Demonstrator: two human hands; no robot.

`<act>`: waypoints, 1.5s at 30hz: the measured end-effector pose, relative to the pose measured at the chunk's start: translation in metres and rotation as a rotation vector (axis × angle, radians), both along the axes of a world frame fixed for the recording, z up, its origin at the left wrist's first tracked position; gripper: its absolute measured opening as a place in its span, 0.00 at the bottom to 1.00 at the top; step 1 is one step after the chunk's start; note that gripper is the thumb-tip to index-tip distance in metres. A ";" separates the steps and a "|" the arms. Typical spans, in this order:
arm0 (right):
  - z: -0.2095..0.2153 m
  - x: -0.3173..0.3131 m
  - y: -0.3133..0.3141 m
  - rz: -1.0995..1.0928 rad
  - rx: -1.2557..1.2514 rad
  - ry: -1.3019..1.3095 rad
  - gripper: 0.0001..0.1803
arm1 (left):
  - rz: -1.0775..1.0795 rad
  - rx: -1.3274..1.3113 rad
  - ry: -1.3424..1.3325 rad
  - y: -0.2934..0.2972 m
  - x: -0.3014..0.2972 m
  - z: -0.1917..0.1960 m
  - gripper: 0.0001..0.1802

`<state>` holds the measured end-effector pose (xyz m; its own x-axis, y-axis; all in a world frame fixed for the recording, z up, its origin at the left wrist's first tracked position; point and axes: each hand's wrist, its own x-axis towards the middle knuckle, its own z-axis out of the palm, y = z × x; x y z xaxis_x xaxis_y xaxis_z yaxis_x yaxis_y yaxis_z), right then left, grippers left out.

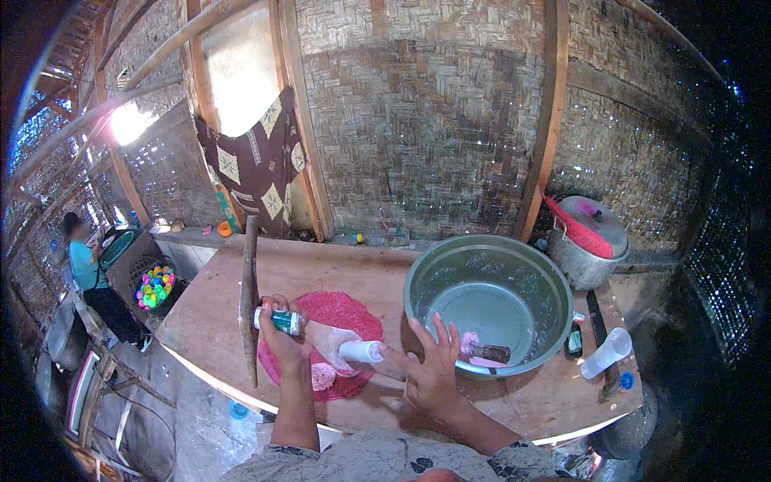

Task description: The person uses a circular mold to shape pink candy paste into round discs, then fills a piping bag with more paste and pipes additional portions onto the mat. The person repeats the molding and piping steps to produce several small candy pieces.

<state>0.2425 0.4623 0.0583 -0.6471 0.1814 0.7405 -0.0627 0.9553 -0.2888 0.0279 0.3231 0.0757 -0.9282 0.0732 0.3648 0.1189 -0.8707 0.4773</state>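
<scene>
My left hand (283, 337) is wrapped round a small white bottle with a green label (286, 321), held nearly level. My right hand (434, 373) has its thumb and forefinger at the end of a white plastic cylinder (359, 352), seemingly pinching it, while the other fingers spread upward. Beneath both hands lies a round red mat (353, 308). On it are a pale, thin sheet or bag (323, 337) and a pink crumbly lump (323, 376). Part of the mat is hidden by my hands.
Right of my hands stands a large green basin (490, 249) with a pink-smeared brown block (490, 353). A translucent cup (608, 353), a machete (596, 317) and a lidded pot (593, 249) are farther right. A stick (249, 281) lies at left. A person (92, 273) stands far left.
</scene>
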 end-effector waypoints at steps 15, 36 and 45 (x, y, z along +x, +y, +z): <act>-0.007 -0.015 0.019 0.059 -0.055 -0.006 0.18 | -0.098 -0.068 -0.072 0.012 -0.013 -0.001 0.09; -0.006 -0.013 0.008 0.024 0.144 -0.075 0.30 | -0.258 -0.134 -0.178 0.013 -0.034 -0.016 0.12; -0.006 -0.020 0.005 0.315 -0.531 0.042 0.15 | -0.445 -0.141 -0.220 0.015 -0.048 -0.029 0.12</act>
